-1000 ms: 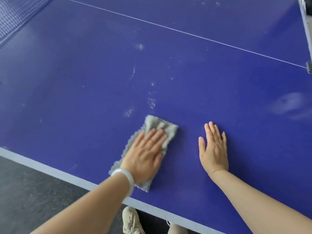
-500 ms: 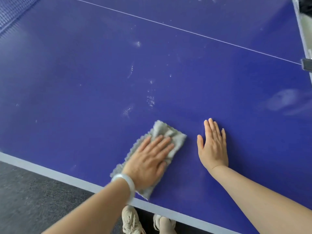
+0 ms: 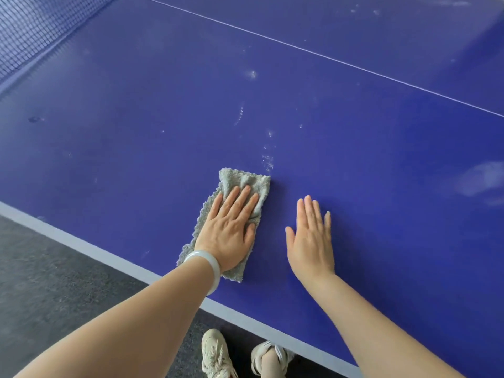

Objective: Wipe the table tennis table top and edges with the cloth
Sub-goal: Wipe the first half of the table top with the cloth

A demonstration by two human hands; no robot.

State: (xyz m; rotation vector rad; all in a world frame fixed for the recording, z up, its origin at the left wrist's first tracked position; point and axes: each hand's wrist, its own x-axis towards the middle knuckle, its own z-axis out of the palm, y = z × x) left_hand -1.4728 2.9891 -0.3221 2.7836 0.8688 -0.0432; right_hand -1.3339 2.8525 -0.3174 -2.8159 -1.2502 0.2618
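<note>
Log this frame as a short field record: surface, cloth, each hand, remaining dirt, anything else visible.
surface: blue table tennis table, grey edge band nearest the person
cloth: grey, flat on the top near that edge
left hand: presses flat on the cloth, fingers straight; bangle on wrist
right hand: flat on bare top beside cloth, not touching it
dirt: whitish smears just beyond the cloth
other: net far left; shoes below
</note>
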